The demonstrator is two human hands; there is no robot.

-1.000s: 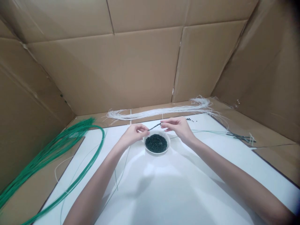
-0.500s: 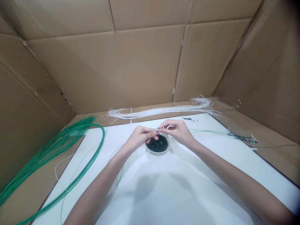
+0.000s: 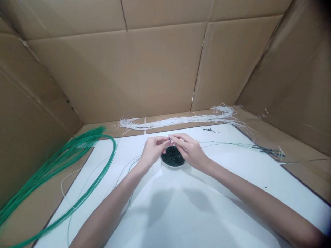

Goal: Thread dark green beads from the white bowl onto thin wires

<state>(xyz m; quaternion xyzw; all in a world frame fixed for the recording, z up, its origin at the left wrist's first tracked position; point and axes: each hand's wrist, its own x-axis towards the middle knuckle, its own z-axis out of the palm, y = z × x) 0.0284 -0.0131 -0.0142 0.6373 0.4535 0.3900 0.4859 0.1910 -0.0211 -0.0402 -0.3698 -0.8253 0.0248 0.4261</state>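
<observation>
Fingertips of my left hand (image 3: 154,150) and my right hand (image 3: 190,148) meet in a pinch above the far rim of a white bowl (image 3: 176,167). Small dark green or black beads (image 3: 172,156) fill this bowl. A bit of dark beaded cord (image 3: 170,139) shows where the fingertips join; most of it is covered by my fingers. Thin green cord (image 3: 133,160) trails beside my left wrist onto the white board. Both hands are closed, with thumbs against fingers.
A thick bundle of green cords (image 3: 54,175) curves along the left. White cords (image 3: 178,121) lie across the back on cardboard. Loose dark beads (image 3: 208,130) and green cords with dark beaded ends (image 3: 269,150) lie to the right on the white board (image 3: 165,220). Cardboard walls (image 3: 155,69) surround the area.
The beaded strand stretched between my hands a second ago is now mostly hidden. My left hand has moved right, my right hand slightly left, and their fingertips now touch.
</observation>
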